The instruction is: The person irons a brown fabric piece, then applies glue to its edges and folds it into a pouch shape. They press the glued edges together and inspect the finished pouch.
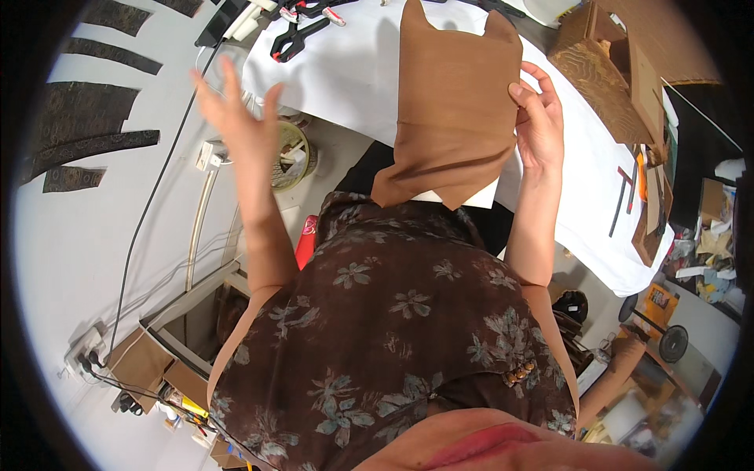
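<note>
A brown piece that looks like leather or cloth (455, 94) hangs in front of me over the table's front edge. Two pointed tabs stick up at its far end, and its near edge sags in folds. My right hand (542, 122) pinches its right edge between thumb and fingers. Below its near end shows the corner of a white sheet or board (481, 195). Off to the left, my left hand (243, 114) is raised near the wall, empty, its fingers spread and slightly blurred.
A white-covered table (345, 86) curves across the front. Black spring clamps (297, 41) lie at its far left. A bin (302, 169) stands below its left edge. Wooden or cardboard boxes (593, 71) and an orange-handled tool (642, 179) sit at right. A black cable (149, 192) runs down the wall.
</note>
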The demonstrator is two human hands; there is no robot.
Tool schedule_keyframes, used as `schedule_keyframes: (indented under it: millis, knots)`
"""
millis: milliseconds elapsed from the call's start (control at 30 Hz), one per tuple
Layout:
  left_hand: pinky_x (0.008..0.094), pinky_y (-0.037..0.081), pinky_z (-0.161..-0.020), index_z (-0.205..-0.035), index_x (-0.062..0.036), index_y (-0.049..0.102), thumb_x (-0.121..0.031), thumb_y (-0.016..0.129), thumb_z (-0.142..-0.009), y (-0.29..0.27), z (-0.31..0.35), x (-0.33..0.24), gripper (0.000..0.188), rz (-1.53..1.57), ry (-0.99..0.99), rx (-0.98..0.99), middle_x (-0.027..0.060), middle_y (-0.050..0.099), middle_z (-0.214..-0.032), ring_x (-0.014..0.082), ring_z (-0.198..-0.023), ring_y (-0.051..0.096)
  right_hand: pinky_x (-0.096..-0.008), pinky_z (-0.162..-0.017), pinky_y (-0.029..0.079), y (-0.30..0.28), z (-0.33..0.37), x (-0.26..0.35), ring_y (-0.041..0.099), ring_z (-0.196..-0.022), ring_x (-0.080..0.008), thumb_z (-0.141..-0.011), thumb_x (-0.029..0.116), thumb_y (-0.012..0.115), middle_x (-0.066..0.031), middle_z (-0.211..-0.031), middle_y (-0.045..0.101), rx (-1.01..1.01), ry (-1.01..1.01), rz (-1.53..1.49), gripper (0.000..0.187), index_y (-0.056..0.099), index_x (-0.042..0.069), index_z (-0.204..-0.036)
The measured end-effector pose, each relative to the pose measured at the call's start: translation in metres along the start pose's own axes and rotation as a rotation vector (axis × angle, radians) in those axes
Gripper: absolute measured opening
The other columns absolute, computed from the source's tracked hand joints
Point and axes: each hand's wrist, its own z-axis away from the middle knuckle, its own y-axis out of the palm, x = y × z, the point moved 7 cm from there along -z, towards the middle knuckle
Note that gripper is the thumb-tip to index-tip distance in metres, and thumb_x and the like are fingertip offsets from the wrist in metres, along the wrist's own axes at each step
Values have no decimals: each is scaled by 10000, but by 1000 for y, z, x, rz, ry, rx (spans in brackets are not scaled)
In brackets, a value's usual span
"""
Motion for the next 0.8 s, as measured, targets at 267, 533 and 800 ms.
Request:
schedule_keyframes:
  millis: [267,533,800]
  knots:
    - [410,302,-1146,-1206,15,671,-578,329,-1064,112,40,-118,700,1448,-777,848,90,722,-1110,176,-1195,579,-251,-765,524,-4,5,-2,672,-915,-127,-870,32,699,-95,-1058,685,-24,12,-81,454,501,19,-1279]
    - [298,535,-900,-1176,48,668,-505,506,-1039,117,45,-137,592,1538,-1010,814,112,715,-1116,163,-1091,647,-195,-674,489,8,14,-6,642,-808,-81,-959,145,694,-57,-1019,708,33,2,-146,376,524,19,-1269]
    - [435,505,-1041,-1462,-70,461,-568,478,-1023,122,61,-139,664,1957,-1315,859,141,559,-1407,258,-1248,590,-254,-818,495,27,17,-8,605,-872,-90,-992,180,662,-13,-977,676,128,3,-239,212,665,16,-1128]
